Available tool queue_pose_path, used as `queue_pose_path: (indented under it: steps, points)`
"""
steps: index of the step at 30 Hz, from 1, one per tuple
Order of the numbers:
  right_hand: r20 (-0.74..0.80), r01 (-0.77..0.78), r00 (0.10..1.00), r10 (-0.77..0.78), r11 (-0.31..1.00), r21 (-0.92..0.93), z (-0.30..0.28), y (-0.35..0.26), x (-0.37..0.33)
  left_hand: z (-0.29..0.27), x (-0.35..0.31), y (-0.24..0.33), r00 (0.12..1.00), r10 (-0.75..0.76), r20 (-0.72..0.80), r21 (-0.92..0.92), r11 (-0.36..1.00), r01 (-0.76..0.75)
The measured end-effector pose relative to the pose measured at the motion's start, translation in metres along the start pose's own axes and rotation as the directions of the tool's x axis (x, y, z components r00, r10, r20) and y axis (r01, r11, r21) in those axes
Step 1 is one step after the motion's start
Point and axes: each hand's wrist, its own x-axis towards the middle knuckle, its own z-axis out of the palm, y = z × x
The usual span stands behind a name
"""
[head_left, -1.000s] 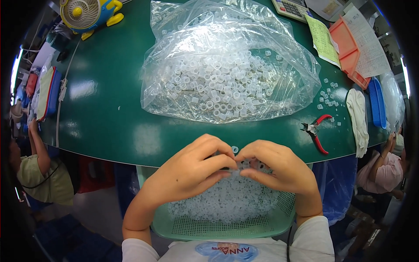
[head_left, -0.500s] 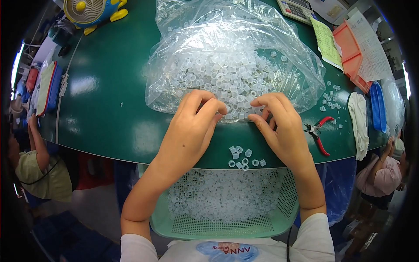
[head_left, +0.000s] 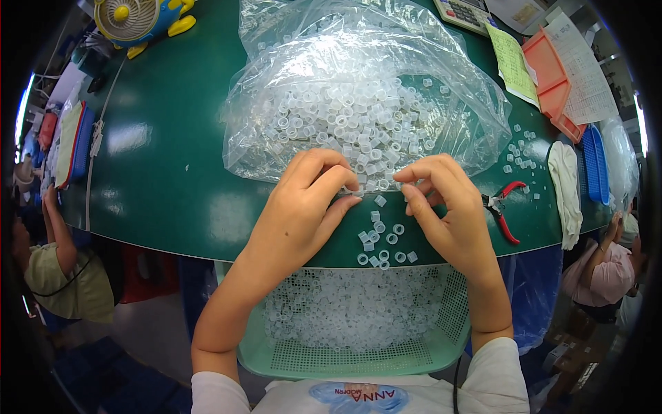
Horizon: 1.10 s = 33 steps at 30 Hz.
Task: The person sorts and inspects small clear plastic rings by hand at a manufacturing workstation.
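Note:
Small translucent plastic rings [head_left: 345, 121] lie heaped inside a clear plastic bag [head_left: 476, 117] on the green table. At the bag's near edge, my left hand [head_left: 303, 200] pinches a plastic ring between thumb and forefinger, though the fingers partly cover it. Facing it across a small gap is my right hand [head_left: 445, 200], its fingers bent and its thumb and forefinger apart beside the nearest rings. Several loose rings [head_left: 392, 239] lie on the table between my wrists. Below the table edge, a light green perforated basket [head_left: 352, 362] holds many more rings.
Red-handled cutting pliers [head_left: 503, 214] and a white glove [head_left: 565, 193] lie to the right, near scattered rings [head_left: 522, 163]. A blue basket [head_left: 596, 165], orange tray [head_left: 552, 76] and calculator [head_left: 465, 15] stand beyond. A fan [head_left: 134, 21] is far left. People sit at both sides.
More rings lie on the table in front of the bag, one just below its edge. My right thumb and forefinger have come closer together. The view has shifted slightly.

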Motion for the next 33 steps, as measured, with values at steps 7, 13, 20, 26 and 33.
queue_pose_path:
  steps: [7,13,20,26,33]
  points:
    - [-0.004,0.160,0.987,-0.163,0.975,-0.154,0.010,0.006,0.003,0.005,0.001,0.014,0.999,-0.039,0.007,0.000,0.999,0.039]
    - [0.121,-0.054,0.992,0.043,0.995,0.088,0.003,-0.007,-0.010,0.004,-0.003,0.002,0.996,0.082,0.032,-0.015,0.997,-0.082]
    - [0.163,0.080,0.984,-0.072,0.996,-0.046,0.001,-0.006,-0.007,0.000,-0.011,0.016,0.981,-0.066,0.181,-0.435,0.890,0.140]
    - [0.075,0.066,0.995,-0.062,0.996,-0.058,0.006,0.001,0.007,0.009,-0.001,0.008,0.998,-0.052,-0.021,-0.062,0.997,0.050]
    - [-0.079,0.088,0.990,-0.113,0.959,-0.268,0.015,0.005,0.012,0.016,0.000,0.004,0.997,0.038,-0.063,0.040,0.999,-0.035]
